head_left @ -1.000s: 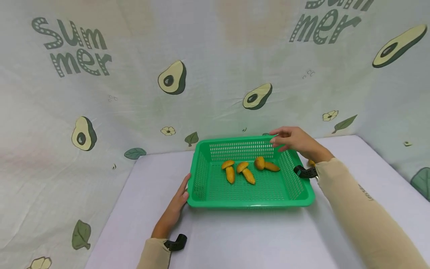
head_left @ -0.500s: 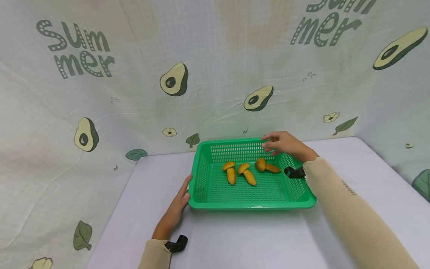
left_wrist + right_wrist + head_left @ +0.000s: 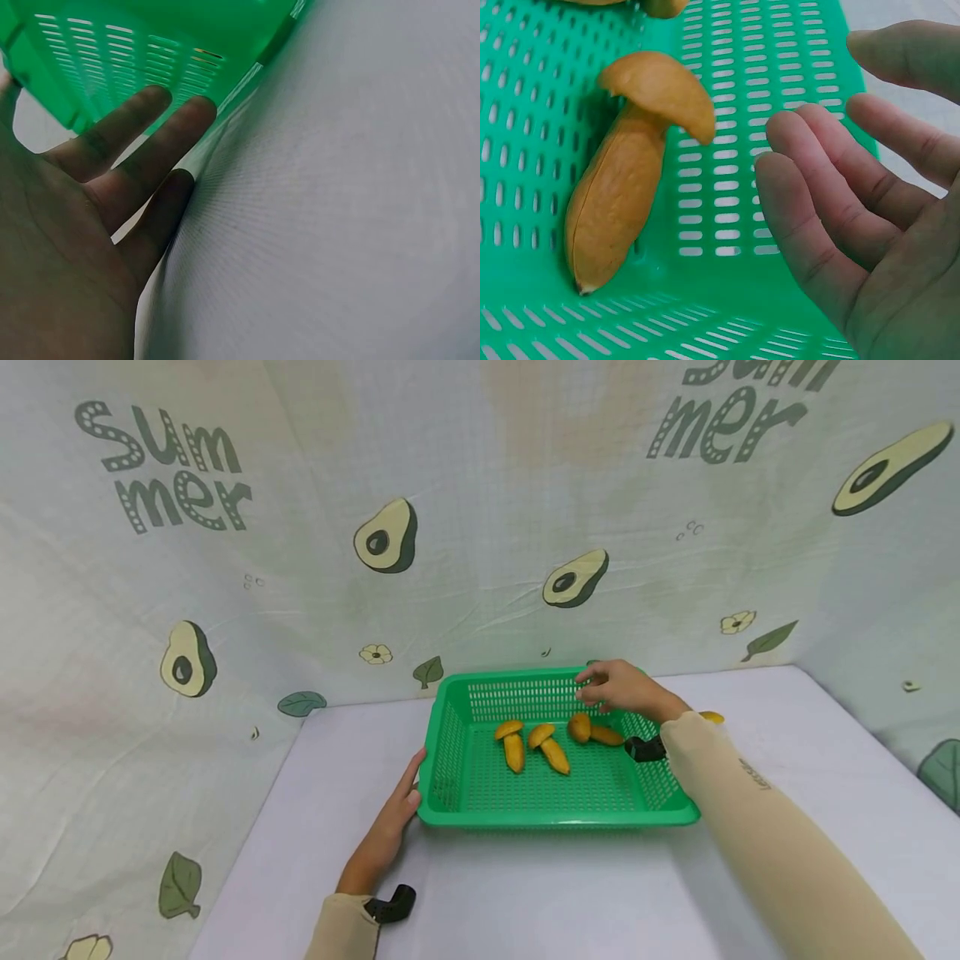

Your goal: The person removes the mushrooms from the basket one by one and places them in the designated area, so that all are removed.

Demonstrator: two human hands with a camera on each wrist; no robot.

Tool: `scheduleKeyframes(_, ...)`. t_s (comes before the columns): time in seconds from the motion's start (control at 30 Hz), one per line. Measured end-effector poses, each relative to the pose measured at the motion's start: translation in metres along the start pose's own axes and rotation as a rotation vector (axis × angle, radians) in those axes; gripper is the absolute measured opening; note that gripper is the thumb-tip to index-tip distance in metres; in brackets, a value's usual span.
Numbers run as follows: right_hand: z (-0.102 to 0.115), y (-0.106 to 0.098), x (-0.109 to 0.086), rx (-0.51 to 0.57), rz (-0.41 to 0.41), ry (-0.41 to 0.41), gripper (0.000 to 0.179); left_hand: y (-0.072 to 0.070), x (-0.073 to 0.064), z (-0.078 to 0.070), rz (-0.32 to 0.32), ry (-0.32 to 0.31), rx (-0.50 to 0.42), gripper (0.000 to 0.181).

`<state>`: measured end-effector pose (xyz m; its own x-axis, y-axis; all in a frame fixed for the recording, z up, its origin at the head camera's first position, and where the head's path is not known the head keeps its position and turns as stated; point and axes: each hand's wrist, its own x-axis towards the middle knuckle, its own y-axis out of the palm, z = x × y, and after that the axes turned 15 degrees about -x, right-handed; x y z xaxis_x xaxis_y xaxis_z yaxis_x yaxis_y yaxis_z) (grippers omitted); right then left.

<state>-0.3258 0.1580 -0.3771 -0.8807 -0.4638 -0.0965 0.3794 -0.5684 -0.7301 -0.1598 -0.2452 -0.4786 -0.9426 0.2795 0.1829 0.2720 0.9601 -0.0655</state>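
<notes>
A green plastic basket [image 3: 558, 817] with slotted walls stands on the table, three orange-brown mushrooms lying in it. Two of them, a left mushroom [image 3: 513, 752] and a middle mushroom [image 3: 555, 754], lie with caps toward the back; the right mushroom [image 3: 581, 727] lies sideways, stem to the right. Over the back right part of the basket hovers my right hand [image 3: 628, 687], holding nothing, its fingers loosely bent. The right wrist view has a mushroom [image 3: 619, 195] apart from those fingers. At the basket's left wall, my left hand [image 3: 71, 225] rests its straight fingertips against the outside.
A small yellow-orange thing [image 3: 712, 717] shows on the table behind the right sleeve, mostly hidden. A white cloth covers the tabletop [image 3: 540, 893]. Behind it hangs a pale printed curtain [image 3: 480, 527] with avocados and leaves.
My right hand has moved left and slightly down, from the basket's back right corner to over its inside. The left hand and the mushrooms stay as they were.
</notes>
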Motion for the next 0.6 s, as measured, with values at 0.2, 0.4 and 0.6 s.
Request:
scheduleKeyframes(0.2,-0.0006,0.0012,-0.0005,-0.041,-0.014,0.006,0.048,0.0019,-0.0003,0.0,0.006,-0.002,-0.003,0.057)
scheduleKeyframes(0.4,-0.0014,0.0021,0.0003,-0.056,-0.012,0.006,0.049,0.002,0.0,0.0003,0.007,0.009,0.001,0.057)
scheduleKeyframes(0.6,0.0005,0.006,0.0021,-0.152,-0.021,-0.011,0.045,0.0012,0.0003,-0.0015,0.001,0.0,0.001,0.057)
